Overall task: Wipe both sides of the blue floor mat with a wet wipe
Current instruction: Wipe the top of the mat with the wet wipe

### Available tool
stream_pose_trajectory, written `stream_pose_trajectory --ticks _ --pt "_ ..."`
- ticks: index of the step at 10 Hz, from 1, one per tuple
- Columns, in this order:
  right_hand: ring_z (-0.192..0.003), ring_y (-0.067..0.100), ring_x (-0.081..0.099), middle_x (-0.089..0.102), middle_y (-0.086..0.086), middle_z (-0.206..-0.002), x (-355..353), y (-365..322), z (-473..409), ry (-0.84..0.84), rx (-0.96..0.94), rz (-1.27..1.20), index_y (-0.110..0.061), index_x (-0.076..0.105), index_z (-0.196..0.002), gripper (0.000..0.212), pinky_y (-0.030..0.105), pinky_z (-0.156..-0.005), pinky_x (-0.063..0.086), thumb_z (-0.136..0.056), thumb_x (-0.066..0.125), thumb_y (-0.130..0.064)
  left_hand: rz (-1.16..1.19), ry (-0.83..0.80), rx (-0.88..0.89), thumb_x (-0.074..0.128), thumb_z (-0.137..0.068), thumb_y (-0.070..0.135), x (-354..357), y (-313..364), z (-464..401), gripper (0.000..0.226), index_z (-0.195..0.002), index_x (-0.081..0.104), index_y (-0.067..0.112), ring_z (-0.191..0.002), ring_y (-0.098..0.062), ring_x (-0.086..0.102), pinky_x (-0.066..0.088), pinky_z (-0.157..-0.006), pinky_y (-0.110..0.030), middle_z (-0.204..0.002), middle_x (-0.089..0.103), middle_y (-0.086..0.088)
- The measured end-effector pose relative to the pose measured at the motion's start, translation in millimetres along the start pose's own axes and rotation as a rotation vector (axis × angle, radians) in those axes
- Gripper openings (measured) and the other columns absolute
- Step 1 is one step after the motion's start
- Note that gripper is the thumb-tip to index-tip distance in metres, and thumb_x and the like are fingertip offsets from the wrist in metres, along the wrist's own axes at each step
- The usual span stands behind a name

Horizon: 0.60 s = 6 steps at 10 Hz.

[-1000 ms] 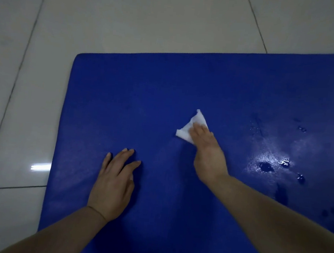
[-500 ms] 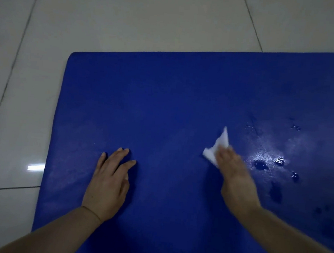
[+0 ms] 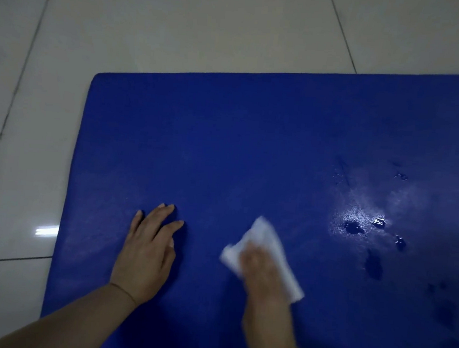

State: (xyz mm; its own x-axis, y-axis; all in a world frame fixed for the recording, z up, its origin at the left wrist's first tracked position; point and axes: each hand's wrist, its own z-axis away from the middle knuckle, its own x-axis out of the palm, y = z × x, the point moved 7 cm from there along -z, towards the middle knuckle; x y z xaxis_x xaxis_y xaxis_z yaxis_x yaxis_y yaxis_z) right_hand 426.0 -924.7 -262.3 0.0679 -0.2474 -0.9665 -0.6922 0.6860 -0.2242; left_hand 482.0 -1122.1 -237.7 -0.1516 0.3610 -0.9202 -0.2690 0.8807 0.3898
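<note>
Right hand [image 3: 263, 272], blurred but pressing the crumpled white wet wipe [image 3: 263, 248], swept back toward lower centre since a second ago, left hand [image 3: 145, 252] still flat and spread on the blue foam floor mat [image 3: 225, 146], so top side only part-wiped, wet patch at right still waiting.

Blue floor mat [image 3: 252, 153]: smooth, vinyl-like skin, mostly dull sheen; toward 3 o'clock glossy wet patch [image 3: 362, 217] with beaded droplets and darker damp blotches. Faint pale smearing toward 9 o'clock edge. Wet wipe [image 3: 269, 243]: white, soft, thin non-woven cloth, crumpled, matt; motion-blurred, weave not readable. Floor [image 3: 179, 27]: pale glazed tile, glossy, mirror-like glare at 9 o'clock, thin dark grout lines.
</note>
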Motion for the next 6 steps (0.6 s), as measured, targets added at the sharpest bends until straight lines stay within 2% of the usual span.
stream_pose_trajectory --ticks 1,2,3,4,5,6 --pt "-0.147 0.022 0.008 0.005 0.010 -0.159 -5.0 -38.8 14.3 0.076 -0.290 0.052 -0.002 0.009 -0.150 0.049 0.029 -0.117 0.016 -0.103 0.006 -0.013 0.002 0.004 0.007 0.032 -0.090 0.016 -1.8 1.4 -1.5 0.040 -0.120 0.057 0.008 -0.133 -0.025 0.037 0.011 -0.118 -0.042 -0.141 0.042 -0.009" --pt "-0.135 0.011 0.038 0.043 0.006 -0.146 -36.9 26.7 -30.0 0.051 0.208 -0.169 -0.009 0.049 -0.137 0.039 0.020 -0.106 0.035 -0.099 0.042 -0.005 0.013 0.017 0.010 0.032 -0.091 0.015 -1.9 0.3 -1.5 0.038 -0.122 0.054 0.010 -0.134 -0.023 0.036 0.011 -0.117 -0.042 -0.141 0.040 -0.007" --pt "-0.142 0.020 0.024 0.033 0.007 -0.152 -31.7 49.8 -86.3 0.064 0.395 -0.234 -0.005 0.040 -0.142 0.064 0.031 -0.116 0.023 -0.082 0.041 0.018 0.017 0.010 0.009 0.032 -0.091 0.015 -0.3 -0.6 0.3 0.040 -0.122 0.055 0.008 -0.135 -0.024 0.035 0.011 -0.117 -0.042 -0.141 0.040 -0.008" --pt "-0.143 0.029 0.020 0.022 0.012 -0.155 -23.1 -14.9 -102.9 -0.112 0.195 -0.257 -0.003 0.019 -0.149 0.062 0.035 -0.119 0.015 -0.091 0.041 0.003 0.032 -0.002 0.007 0.031 -0.090 0.015 -0.4 -2.2 0.4 0.041 -0.123 0.055 0.010 -0.135 -0.024 0.035 0.011 -0.117 -0.043 -0.141 0.040 -0.008" --pt "-0.144 0.029 0.018 0.025 0.014 -0.155 -12.0 -67.5 -80.2 -0.207 -0.218 -0.218 -0.001 0.021 -0.148 0.066 0.039 -0.118 0.007 -0.087 0.048 0.001 0.034 -0.011 0.015 0.030 -0.087 0.014 -0.9 -2.4 0.0 0.042 -0.125 0.048 0.015 -0.134 -0.024 0.035 0.012 -0.116 -0.044 -0.141 0.043 -0.011" --pt "-0.140 0.030 0.030 0.038 0.015 -0.148 -20.7 -2.8 -81.8 -0.185 0.100 -0.325 -0.002 0.042 -0.140 0.059 0.028 -0.115 0.018 -0.083 0.048 0.010 0.050 0.002 0.020 0.031 -0.089 0.014 -2.1 -1.2 -0.8 0.040 -0.125 0.049 0.014 -0.134 -0.024 0.036 0.011 -0.117 -0.043 -0.141 0.042 -0.010"
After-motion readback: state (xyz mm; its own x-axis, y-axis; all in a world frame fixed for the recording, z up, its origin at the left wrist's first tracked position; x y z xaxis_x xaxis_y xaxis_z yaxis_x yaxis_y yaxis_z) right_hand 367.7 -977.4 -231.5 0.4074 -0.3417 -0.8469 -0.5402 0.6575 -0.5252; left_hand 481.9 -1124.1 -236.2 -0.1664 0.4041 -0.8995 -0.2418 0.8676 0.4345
